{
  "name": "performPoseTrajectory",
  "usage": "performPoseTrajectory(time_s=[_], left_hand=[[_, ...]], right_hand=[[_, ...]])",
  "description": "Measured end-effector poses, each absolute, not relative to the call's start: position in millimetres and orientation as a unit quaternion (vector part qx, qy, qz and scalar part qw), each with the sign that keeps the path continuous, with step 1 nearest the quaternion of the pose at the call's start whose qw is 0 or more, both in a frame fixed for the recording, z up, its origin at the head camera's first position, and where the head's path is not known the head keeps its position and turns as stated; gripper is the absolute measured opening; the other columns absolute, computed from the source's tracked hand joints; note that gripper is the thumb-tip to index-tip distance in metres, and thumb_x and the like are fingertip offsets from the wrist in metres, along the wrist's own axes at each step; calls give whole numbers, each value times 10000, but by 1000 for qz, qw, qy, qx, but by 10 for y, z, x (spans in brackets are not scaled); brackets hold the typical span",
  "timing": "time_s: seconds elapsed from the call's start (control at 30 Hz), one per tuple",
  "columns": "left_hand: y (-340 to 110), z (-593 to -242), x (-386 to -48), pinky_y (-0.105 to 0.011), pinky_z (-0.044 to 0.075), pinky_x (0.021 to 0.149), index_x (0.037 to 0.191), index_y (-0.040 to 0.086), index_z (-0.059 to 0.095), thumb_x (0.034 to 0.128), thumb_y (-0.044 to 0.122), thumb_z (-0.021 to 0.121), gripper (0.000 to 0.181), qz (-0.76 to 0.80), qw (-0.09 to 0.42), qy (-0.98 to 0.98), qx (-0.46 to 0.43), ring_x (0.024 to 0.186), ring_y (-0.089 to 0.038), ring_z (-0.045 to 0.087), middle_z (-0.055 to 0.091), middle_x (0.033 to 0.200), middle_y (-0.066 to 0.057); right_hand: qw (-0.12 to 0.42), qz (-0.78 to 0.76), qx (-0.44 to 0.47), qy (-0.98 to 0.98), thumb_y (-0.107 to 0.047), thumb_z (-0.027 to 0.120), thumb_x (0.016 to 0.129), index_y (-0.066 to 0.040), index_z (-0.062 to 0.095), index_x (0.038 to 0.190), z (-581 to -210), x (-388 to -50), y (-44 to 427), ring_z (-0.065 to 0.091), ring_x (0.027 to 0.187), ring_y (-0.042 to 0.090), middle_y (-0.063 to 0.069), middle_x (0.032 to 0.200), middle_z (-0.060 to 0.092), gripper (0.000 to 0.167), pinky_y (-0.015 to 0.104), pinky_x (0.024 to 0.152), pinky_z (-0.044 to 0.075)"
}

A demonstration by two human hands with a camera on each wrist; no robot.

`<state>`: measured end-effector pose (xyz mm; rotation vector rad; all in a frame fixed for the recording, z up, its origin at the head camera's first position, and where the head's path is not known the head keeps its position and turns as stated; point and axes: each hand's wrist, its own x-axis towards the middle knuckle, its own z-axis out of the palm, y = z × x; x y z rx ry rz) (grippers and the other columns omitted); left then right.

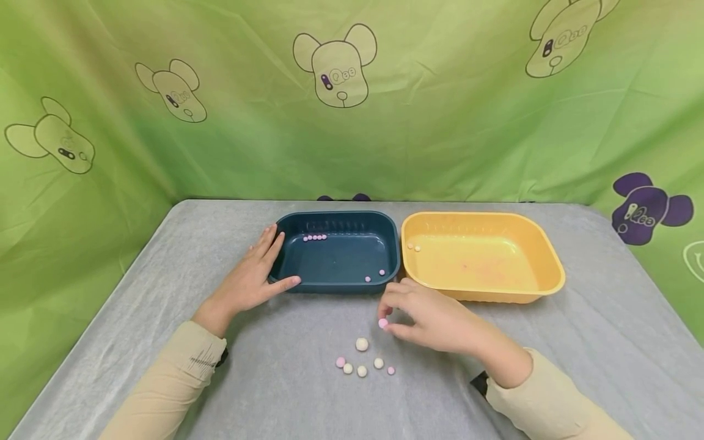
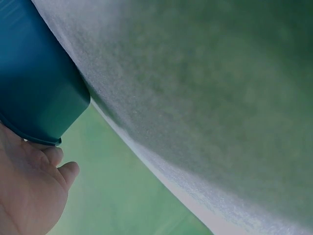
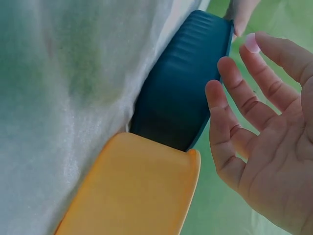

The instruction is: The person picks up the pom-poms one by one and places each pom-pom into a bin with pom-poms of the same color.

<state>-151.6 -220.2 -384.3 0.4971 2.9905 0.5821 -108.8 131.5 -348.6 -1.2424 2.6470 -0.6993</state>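
Right fingers (image 1: 390, 299) pinch a pink ball (image 1: 383, 323) at their tips (left fingers (image 1: 282, 286) spread against the blue tray (image 1: 332, 260)).

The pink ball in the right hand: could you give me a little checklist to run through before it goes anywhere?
1. Pink ball pinched by the right hand: ok, between thumb and finger.
2. Left hand on the blue tray: ok, touching its left end.
3. Only pink balls in the blue tray: ok.
4. Color of the two small balls in the yellow tray: cannot tell, pale.
5. Table free of loose balls: not ok, six remain.
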Motion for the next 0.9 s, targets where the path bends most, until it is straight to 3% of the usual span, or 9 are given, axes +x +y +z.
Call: performPoseTrajectory(time_s=[0.6, 0.9], left_hand=[[-2210, -3854, -1517, -585, 145, 1232, 1611, 125, 81, 905, 710, 515, 1015, 191, 27, 968, 161, 1566, -253, -28, -81, 1684, -51], [-2207, -3862, -1524, -593, 159, 1226, 1610, 114, 91, 909, 693, 530, 1010, 186, 20, 969, 163, 1566, -276, -2, -20, 1688, -116]], right_hand=[[77, -246, -401, 879, -201, 698, 926, -255, 650, 922, -3429, -1134, 1343, 555, 946, 135, -91, 957, 614, 72, 297, 830, 487], [61, -241, -403, 881, -204, 702, 921, -247, 653, 929, -3392, -1176, 1351, 567, 973, 138, -126, 969, 600, 65, 311, 861, 494]])
